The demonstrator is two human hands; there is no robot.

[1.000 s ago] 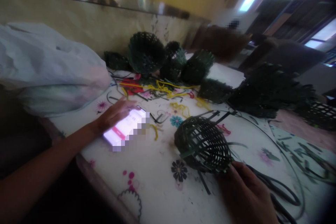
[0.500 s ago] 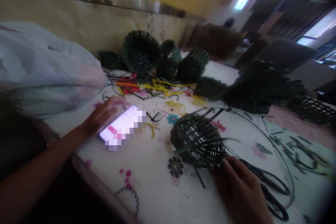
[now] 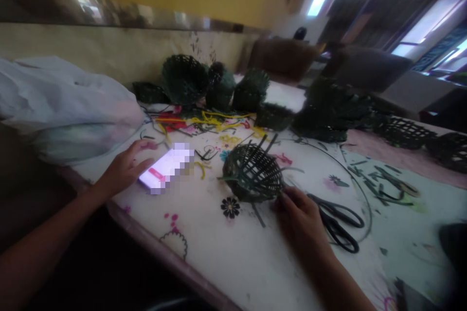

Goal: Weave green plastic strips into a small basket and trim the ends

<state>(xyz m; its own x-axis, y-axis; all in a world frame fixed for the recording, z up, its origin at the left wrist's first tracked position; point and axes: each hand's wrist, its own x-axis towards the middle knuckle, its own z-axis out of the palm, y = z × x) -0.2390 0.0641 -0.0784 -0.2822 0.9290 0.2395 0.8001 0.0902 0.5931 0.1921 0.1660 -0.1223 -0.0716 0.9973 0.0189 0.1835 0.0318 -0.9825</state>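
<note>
My left hand [image 3: 126,167] is at the left edge of a lit phone [image 3: 164,170] that lies on the table, its thumb near the screen and its fingers apart. Part of the screen is blurred out. With my right hand [image 3: 301,211] I pinch the near right rim of a small dark green woven basket [image 3: 251,175]. Loose strip ends stick out from the basket's sides and top. Just right of that hand lie black-handled scissors [image 3: 339,218], their blades mostly hidden behind it.
A white plastic bag [image 3: 69,102] bulges at the left. Several dark woven baskets [image 3: 186,80] line the back of the flower-patterned table [image 3: 219,257]. Yellow strands [image 3: 215,117] and green offcuts [image 3: 383,184] lie scattered. A long thin strip [image 3: 365,204] curves around the scissors.
The view has shifted, so the table things appear further left and the scissors show more fully. My left thumb and fingers are spread wider beside the phone. My right hand still grips the basket rim.
</note>
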